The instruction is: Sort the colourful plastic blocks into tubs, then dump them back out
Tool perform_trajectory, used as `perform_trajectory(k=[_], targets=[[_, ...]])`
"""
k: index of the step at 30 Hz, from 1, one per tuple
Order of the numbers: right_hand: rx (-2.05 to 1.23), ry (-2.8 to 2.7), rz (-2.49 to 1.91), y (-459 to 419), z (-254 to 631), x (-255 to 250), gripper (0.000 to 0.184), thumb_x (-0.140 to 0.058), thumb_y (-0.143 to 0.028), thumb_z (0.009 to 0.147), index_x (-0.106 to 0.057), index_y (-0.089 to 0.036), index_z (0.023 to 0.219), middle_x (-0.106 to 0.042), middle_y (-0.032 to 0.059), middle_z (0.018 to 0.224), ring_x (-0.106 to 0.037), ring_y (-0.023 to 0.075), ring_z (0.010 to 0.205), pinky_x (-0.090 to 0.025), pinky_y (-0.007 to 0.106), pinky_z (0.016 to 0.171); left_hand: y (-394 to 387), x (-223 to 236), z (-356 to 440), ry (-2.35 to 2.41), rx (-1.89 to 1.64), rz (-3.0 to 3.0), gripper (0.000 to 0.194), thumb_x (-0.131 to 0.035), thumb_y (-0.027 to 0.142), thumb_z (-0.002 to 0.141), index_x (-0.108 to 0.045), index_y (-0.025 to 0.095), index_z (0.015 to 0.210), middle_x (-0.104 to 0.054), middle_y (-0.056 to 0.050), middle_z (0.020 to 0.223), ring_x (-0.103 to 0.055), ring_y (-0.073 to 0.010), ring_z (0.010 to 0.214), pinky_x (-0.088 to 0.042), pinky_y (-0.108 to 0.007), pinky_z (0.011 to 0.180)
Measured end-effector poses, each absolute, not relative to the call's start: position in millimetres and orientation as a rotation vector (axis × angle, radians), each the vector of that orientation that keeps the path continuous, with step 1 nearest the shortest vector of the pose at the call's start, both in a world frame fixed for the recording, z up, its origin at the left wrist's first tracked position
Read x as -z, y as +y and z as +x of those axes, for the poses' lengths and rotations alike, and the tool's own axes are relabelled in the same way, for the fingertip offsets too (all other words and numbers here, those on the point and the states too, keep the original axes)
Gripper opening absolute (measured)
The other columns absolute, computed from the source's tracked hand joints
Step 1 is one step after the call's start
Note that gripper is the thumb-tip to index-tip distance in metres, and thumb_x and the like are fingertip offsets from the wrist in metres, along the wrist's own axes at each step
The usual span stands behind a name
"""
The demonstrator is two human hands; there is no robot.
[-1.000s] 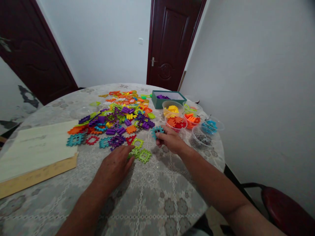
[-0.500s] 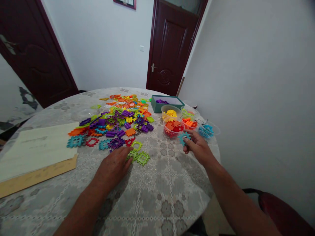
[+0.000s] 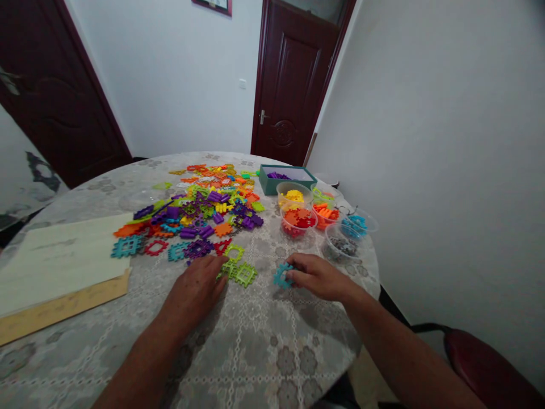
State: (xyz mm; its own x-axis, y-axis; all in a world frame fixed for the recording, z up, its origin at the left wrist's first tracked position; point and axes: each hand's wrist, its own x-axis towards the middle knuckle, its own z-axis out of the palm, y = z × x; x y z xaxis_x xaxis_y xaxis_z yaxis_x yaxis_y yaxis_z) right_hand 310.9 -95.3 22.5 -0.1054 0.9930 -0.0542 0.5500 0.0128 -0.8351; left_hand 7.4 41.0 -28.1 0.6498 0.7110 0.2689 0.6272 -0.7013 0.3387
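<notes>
My right hand (image 3: 318, 277) pinches a teal square plastic piece (image 3: 282, 275) down on the patterned round table (image 3: 264, 352). My left hand (image 3: 193, 294) lies flat on the table, fingers stretched out, with its fingertips touching joined lime-green square pieces (image 3: 239, 272). Beyond both hands spreads a pile of loose plastic pieces (image 3: 200, 210) in purple, orange, yellow, green, teal and red.
Clear plastic cups of sorted pieces stand at the right: yellow (image 3: 293, 196), red and orange (image 3: 298, 220), orange (image 3: 327, 214), teal (image 3: 356, 225), dark (image 3: 343, 244). A green box (image 3: 283, 178) sits behind them. A pale board (image 3: 55, 267) lies at the left. A red seat (image 3: 489, 369) is at the lower right.
My right hand carried the teal piece right toward the cups, then brought it back and down onto the table in front of me. My left hand stayed on the green pieces.
</notes>
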Motion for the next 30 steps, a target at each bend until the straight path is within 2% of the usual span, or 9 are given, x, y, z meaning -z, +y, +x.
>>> perform_trajectory(k=[3, 6, 11, 14, 17, 19, 22, 26, 30], targets=[[-0.934, -1.915, -1.535, -75.8, 292.5, -33.3, 0.01, -0.061, -0.027, 0.097, -0.069, -0.021, 0.097, -0.07, 0.0013, 0.089, -0.065, 0.0145, 0.078, -0.049, 0.025, 0.071, 38.8, 24.8, 11.2, 1.041, -0.616, 2.621, 0.037, -0.054, 0.032, 0.094, -0.07, 0.021, 0.125, -0.075, -0.014, 0.124, -0.068, -0.0313, 0.12, -0.054, -0.047, 0.106], [-0.976, -1.856, -1.493, -51.8, 275.1, -33.7, 0.01, -0.06, -0.026, 0.097, -0.068, -0.021, 0.096, -0.07, 0.001, 0.082, -0.065, 0.0148, 0.072, -0.049, 0.025, 0.066, 35.4, 15.5, 14.4, 0.998, -0.717, 2.48, 0.039, -0.055, 0.039, 0.095, -0.068, 0.022, 0.128, -0.076, -0.013, 0.124, -0.07, -0.0298, 0.118, -0.053, -0.046, 0.107], [-1.244, -1.602, -1.367, -19.4, 245.4, -15.5, 0.01, -0.062, -0.029, 0.095, -0.067, -0.021, 0.097, -0.07, 0.0011, 0.08, -0.067, 0.0157, 0.066, -0.054, 0.027, 0.062, 27.0, -2.7, 17.6, 0.947, -0.672, 2.019, 0.042, -0.055, 0.042, 0.098, -0.064, 0.022, 0.134, -0.078, -0.008, 0.115, -0.074, -0.024, 0.104, -0.058, -0.038, 0.093], [-1.239, -1.591, -1.322, -13.5, 230.6, -3.9, 0.014, -0.062, -0.033, 0.096, -0.068, -0.021, 0.102, -0.07, 0.0014, 0.083, -0.067, 0.0156, 0.07, -0.054, 0.028, 0.066, 26.6, -4.0, 17.0, 0.943, -0.655, 1.929, 0.036, -0.061, 0.039, 0.093, -0.068, 0.022, 0.124, -0.078, -0.006, 0.105, -0.074, -0.0224, 0.094, -0.059, -0.035, 0.084], [-0.968, -1.677, -1.414, -17.1, 226.4, 7.4, 0.027, -0.06, -0.035, 0.099, -0.065, -0.022, 0.122, -0.072, 0.0061, 0.102, -0.068, 0.0177, 0.08, -0.056, 0.033, 0.075, 31.8, -2.3, 12.2, 1.109, -0.688, 1.787, 0.032, -0.063, 0.038, 0.092, -0.066, 0.02, 0.118, -0.075, -0.004, 0.092, -0.072, -0.0197, 0.078, -0.058, -0.03, 0.068], [-0.628, -1.845, -1.532, -22.8, 228.3, 14.5, 0.038, -0.063, -0.035, 0.097, -0.062, -0.021, 0.132, -0.069, 0.0116, 0.119, -0.067, 0.0225, 0.098, -0.055, 0.039, 0.089, 36.5, -3.5, 7.6, 1.236, -0.749, 1.648, 0.033, -0.063, 0.036, 0.091, -0.062, 0.018, 0.119, -0.073, -0.005, 0.089, -0.073, -0.0194, 0.073, -0.057, -0.028, 0.06], [-0.304, -2.089, -1.699, -31.4, 231.0, 21.1, 0.043, -0.071, -0.041, 0.093, -0.064, -0.019, 0.13, -0.065, 0.0164, 0.125, -0.061, 0.0315, 0.116, -0.05, 0.046, 0.1, 43.0, -6.9, 1.7, 1.297, -0.838, 1.467, 0.037, -0.064, 0.031, 0.091, -0.058, 0.017, 0.125, -0.074, -0.006, 0.093, -0.076, -0.0205, 0.075, -0.056, -0.026, 0.056], [-0.263, -2.216, -1.819, -37.2, 228.5, 21.2, 0.04, -0.069, -0.039, 0.093, -0.065, -0.021, 0.129, -0.066, 0.0155, 0.117, -0.064, 0.0299, 0.104, -0.052, 0.041, 0.089, 48.0, -3.7, -1.1, 1.27, -0.859, 1.356, 0.043, -0.064, 0.024, 0.09, -0.058, 0.018, 0.132, -0.077, -0.008, 0.101, -0.077, -0.0203, 0.079, -0.059, -0.025, 0.058], [-0.236, -2.213, -1.784, -37.9, 228.2, 20.7, 0.051, -0.065, -0.036, 0.093, -0.059, -0.017, 0.14, -0.066, 0.0169, 0.12, -0.065, 0.0298, 0.103, -0.053, 0.041, 0.089, 47.9, 5.9, -0.1, 1.249, -0.812, 1.346, 0.039, -0.065, 0.023, 0.086, -0.064, 0.017, 0.125, -0.077, -0.01, 0.105, -0.078, -0.0212, 0.08, -0.06, -0.027, 0.06]])
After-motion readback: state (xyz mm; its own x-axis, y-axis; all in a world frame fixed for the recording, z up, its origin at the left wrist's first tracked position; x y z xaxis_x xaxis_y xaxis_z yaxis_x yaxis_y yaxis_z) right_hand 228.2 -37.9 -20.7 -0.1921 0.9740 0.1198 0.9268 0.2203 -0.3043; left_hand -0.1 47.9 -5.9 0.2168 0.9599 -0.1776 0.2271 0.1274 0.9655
